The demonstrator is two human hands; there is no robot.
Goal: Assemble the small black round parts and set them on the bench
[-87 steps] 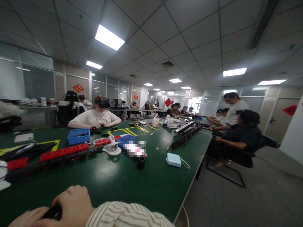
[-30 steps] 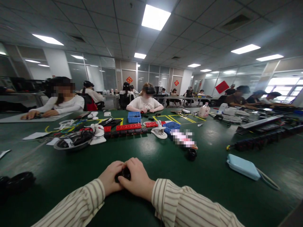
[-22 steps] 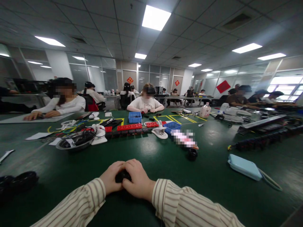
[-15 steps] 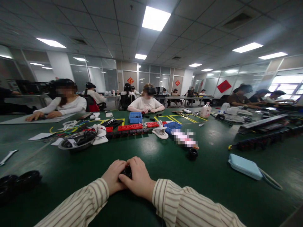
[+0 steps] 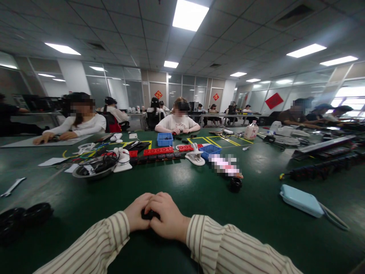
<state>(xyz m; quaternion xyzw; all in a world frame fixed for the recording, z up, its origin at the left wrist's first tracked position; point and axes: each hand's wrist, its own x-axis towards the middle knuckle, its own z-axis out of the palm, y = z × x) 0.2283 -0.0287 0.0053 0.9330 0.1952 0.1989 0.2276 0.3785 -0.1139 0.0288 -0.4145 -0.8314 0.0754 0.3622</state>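
Note:
Between my hands is a glossy black part (image 5: 148, 214), mostly covered by fingers, so its full shape is hidden. My left hand (image 5: 136, 211) curls around it from the left side. From the right, my right hand (image 5: 169, 217) closes over the top, its fingers overlapping those of the left. Both hands are low over the green tabletop (image 5: 182, 186). At the left edge lie several round, black, ring-like parts (image 5: 37, 214). Another such black ring (image 5: 235, 184) sits farther off to the right, beside a blurred pink item (image 5: 224, 165).
A light blue case (image 5: 301, 200) with a strap lies to the right. At left are a wrench (image 5: 13, 187) and a metal bowl (image 5: 92, 173) of cables. Red and black blocks (image 5: 158, 151), a white clip (image 5: 195, 158) and blue bins (image 5: 164, 139) stand ahead. A co-worker (image 5: 177, 121) sits opposite.
My right hand has turned, its fingers moving over the left fingers and its thumb dropping lower around the black part. The whole view has shifted slightly.

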